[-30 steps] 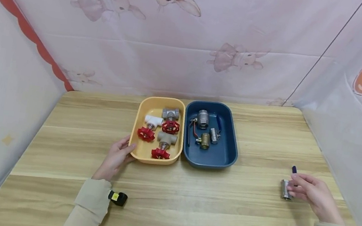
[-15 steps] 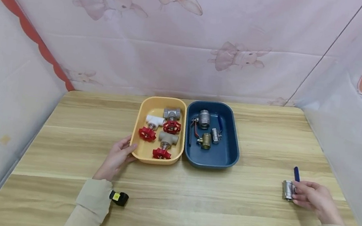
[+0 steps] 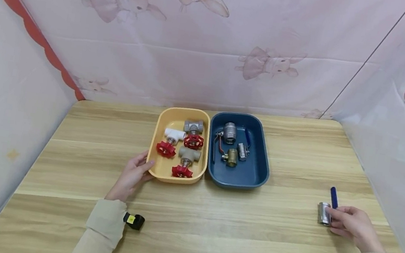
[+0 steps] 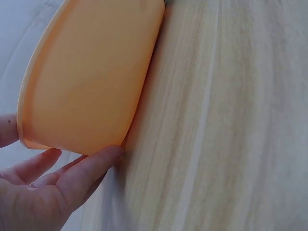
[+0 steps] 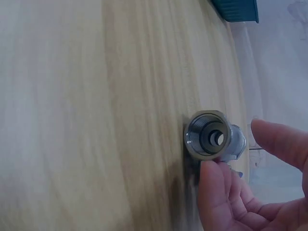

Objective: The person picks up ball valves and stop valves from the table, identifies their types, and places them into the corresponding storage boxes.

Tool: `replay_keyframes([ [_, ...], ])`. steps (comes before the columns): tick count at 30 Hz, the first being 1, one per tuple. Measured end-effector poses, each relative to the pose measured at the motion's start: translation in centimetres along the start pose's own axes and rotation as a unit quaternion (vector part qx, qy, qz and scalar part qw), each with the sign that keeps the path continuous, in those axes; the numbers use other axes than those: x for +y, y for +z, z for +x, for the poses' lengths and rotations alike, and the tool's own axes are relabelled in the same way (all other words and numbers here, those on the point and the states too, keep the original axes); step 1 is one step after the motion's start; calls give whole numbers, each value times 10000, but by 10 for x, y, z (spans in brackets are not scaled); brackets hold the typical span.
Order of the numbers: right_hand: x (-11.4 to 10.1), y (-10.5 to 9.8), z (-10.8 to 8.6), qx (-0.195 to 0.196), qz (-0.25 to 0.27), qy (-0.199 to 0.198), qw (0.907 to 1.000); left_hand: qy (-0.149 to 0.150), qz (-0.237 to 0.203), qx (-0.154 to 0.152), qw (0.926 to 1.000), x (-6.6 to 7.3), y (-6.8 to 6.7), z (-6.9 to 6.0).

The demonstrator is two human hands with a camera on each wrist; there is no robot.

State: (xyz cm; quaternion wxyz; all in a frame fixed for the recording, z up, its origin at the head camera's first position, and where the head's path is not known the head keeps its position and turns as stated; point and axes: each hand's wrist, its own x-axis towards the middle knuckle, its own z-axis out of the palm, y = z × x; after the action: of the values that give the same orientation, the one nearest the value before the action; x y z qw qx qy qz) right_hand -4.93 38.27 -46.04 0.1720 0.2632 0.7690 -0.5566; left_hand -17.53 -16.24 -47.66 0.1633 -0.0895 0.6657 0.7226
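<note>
At its near left corner, my left hand [image 3: 131, 178] holds the yellow tray [image 3: 153, 170]; in the left wrist view the thumb is at the rim and the fingers [image 4: 89, 171] lie against the outer wall. Three handwheel valves lie in that tray: a white one [image 3: 175, 134], a grey one [image 3: 189, 154] and a metal one [image 3: 194, 126], all with red wheels. Far right on the table, my right hand [image 3: 353, 224] grips a silver ball valve [image 3: 324, 213] by its handle side, its blue lever [image 3: 334, 198] pointing away. Its threaded opening [image 5: 207, 134] faces the right wrist camera.
A dark blue tray [image 3: 235, 182] stands right beside the yellow one. Inside it lie a large silver ball valve [image 3: 229, 133], a brass ball valve [image 3: 232, 157] and a small silver ball valve [image 3: 242, 151]. Patterned cloth walls [image 3: 193, 77] border the wooden table [image 3: 233, 239].
My right hand has shifted slightly right and towards me about the ball valve, uncovering more of the blue lever. The valve stays almost in place. My left hand keeps its hold on the yellow tray.
</note>
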Motion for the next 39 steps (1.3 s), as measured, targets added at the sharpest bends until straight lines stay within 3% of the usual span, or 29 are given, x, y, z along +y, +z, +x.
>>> replay_keyframes([
  [7,1,0,1,283,-407,24,9988,117,185,-19,9998,-6,-3,6],
  [12,1,0,3,250,-600,3,9979,133,132,-46,9998,-13,-7,11],
  [18,-3,3,2,265,-936,-154,9951,80,162,-17,9998,-5,-1,3],
  [22,-5,6,4,360,-1152,-150,9926,22,226,31,9997,-6,-2,4],
  [33,-7,12,7,516,-1953,-509,9781,-98,19,-7,10000,1,0,-1],
  [39,-9,10,5,478,-1878,-637,9790,-92,-49,24,9999,1,1,-1],
])
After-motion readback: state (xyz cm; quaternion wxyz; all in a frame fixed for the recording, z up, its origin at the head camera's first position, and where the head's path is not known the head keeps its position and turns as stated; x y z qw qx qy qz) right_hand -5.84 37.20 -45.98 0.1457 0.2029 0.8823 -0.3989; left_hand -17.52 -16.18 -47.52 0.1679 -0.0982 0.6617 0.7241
